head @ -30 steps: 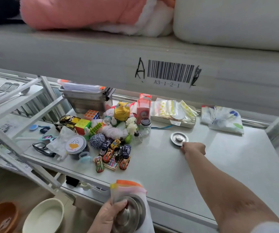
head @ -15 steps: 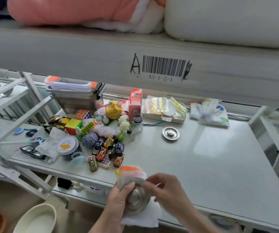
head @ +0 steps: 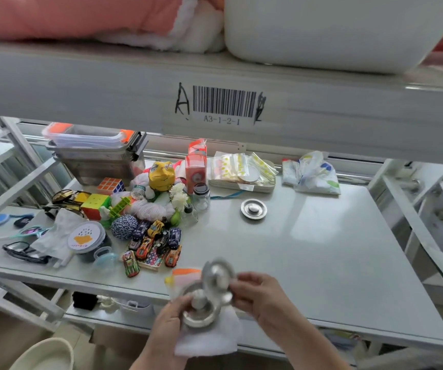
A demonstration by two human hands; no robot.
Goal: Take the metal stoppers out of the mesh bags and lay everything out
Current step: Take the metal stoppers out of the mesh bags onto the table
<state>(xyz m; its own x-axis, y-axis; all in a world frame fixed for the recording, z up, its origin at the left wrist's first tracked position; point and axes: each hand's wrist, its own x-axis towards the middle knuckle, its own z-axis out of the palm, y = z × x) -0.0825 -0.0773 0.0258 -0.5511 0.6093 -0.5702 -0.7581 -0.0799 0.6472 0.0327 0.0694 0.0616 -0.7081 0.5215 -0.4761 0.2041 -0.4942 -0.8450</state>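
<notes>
At the near edge of the shelf my left hand [head: 171, 320] holds a white mesh bag [head: 207, 340] with an orange and yellow rim, and a round metal stopper [head: 199, 308] lies in it. My right hand [head: 257, 296] pinches a second metal stopper [head: 219, 276], tilted on edge just above the first. A third metal stopper [head: 253, 208] lies flat on the grey shelf [head: 308, 249], further back.
A heap of toys fills the left half: toy cars [head: 153, 244], puzzle cubes [head: 95, 205], a twine ball [head: 124, 226], a round tin [head: 86, 239], glasses [head: 24, 253]. Stacked containers [head: 95, 153], packets [head: 241, 172] and a printed bag [head: 312, 176] line the back. An upper shelf beam [head: 220, 102] hangs overhead.
My right hand came back from the stopper left on the shelf to the bag and has lifted a second stopper up out of it. The view shifted slightly.
</notes>
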